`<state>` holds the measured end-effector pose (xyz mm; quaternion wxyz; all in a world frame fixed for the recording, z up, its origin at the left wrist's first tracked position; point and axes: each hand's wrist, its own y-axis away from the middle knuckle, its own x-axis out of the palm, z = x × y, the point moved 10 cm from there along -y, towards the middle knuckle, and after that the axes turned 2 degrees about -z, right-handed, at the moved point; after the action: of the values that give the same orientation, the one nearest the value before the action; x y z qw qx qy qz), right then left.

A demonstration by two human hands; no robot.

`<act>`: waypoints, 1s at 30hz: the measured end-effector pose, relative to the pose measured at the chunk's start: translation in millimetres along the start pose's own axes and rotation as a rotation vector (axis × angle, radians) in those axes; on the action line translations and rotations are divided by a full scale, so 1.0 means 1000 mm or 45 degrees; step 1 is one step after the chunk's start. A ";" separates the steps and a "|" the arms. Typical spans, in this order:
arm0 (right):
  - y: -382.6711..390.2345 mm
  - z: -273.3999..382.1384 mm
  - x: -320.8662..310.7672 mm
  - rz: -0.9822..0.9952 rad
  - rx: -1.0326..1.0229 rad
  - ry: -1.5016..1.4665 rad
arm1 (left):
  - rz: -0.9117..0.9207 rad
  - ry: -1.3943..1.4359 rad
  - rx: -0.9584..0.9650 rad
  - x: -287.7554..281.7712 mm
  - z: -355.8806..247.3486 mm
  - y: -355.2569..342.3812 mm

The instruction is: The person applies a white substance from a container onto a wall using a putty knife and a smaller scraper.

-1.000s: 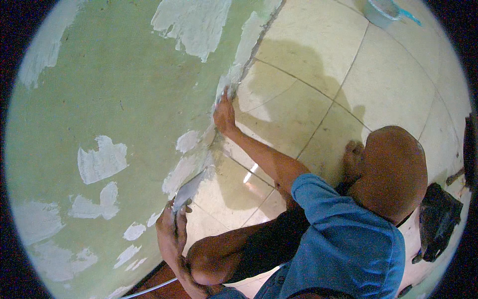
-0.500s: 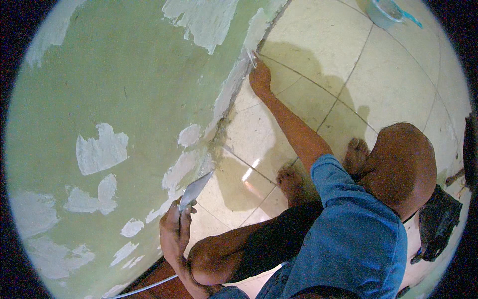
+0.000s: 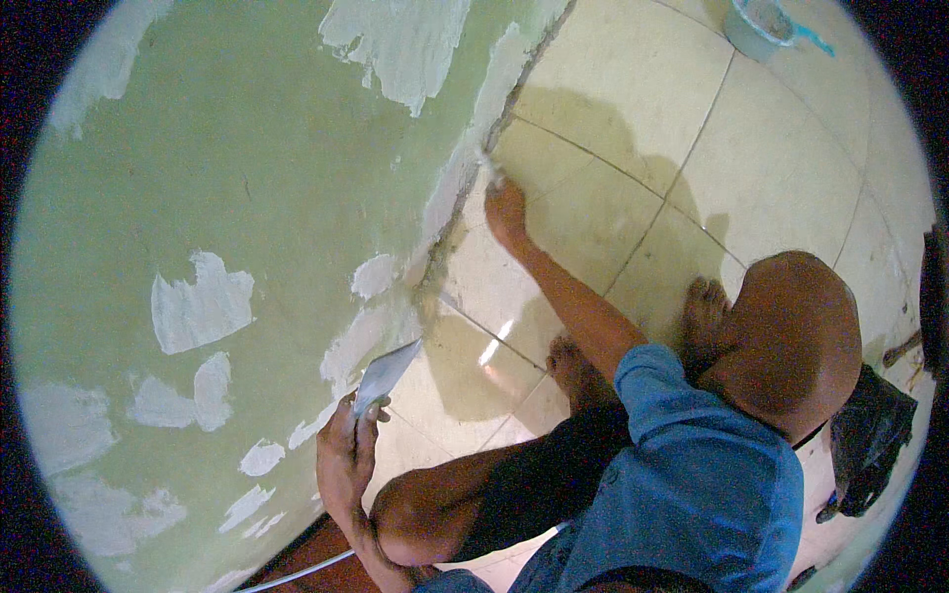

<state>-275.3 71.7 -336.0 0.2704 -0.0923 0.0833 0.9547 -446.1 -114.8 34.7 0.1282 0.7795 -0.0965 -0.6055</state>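
Note:
My left hand (image 3: 346, 445) is closed around the handle of a putty knife (image 3: 388, 372), whose broad grey blade points up and right beside the foot of the wall. Farther off, my right hand (image 3: 506, 210) is closed on a small pale-bladed scraper (image 3: 489, 168), slightly blurred by motion. Its tip meets the seam where the green wall (image 3: 287, 168) joins the floor. White filler (image 3: 460, 183) runs as a strip along that lower wall edge, and several dried-looking patches of it mark the wall.
Cream floor tiles (image 3: 781, 148) extend to the right of the wall. A light-blue tub (image 3: 756, 28) with a blue handle-like piece stands at the far right. My bent knees and bare feet are close below my arms. A black plastic bag (image 3: 872, 435) lies right; a pale cable (image 3: 297, 571) runs lower left.
My right hand has drawn the scraper back along the wall's bottom edge, toward me and slightly left. My left hand and its putty knife have hardly moved.

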 end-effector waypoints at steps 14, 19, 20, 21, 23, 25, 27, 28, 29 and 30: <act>-0.002 0.071 0.017 0.093 -0.271 0.063 | 0.039 0.089 0.024 0.007 -0.010 -0.013; -0.055 0.031 -0.048 -0.122 -0.176 0.233 | 0.072 0.033 0.024 0.007 -0.012 -0.012; -0.086 0.016 -0.058 -0.182 -0.177 0.237 | 0.072 0.057 0.039 0.009 -0.014 -0.013; -0.117 0.001 -0.068 -0.239 -0.179 0.239 | 0.071 0.083 0.054 0.011 -0.016 -0.014; -0.159 -0.023 -0.063 -0.181 0.025 -0.142 | 0.083 0.106 0.055 0.012 -0.017 -0.014; -0.177 -0.015 -0.046 -0.146 0.092 -0.415 | 0.107 0.095 0.028 0.012 -0.016 -0.013; -0.149 0.036 -0.028 -0.167 -0.017 -0.015 | 0.076 0.106 0.010 0.009 -0.010 -0.008; -0.132 0.060 -0.026 -0.187 -0.076 0.188 | 0.064 0.114 0.013 0.008 -0.010 -0.007; -0.119 0.075 -0.030 -0.203 -0.177 0.166 | 0.073 0.104 0.027 0.009 -0.013 -0.008; -0.106 0.088 -0.033 -0.219 -0.280 0.144 | 0.081 0.095 0.041 0.009 -0.016 -0.009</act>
<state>-202.6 162.1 -255.4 0.3342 -0.1817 -0.0149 0.9247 -428.2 -107.9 27.0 0.1383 0.8001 -0.1259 -0.5700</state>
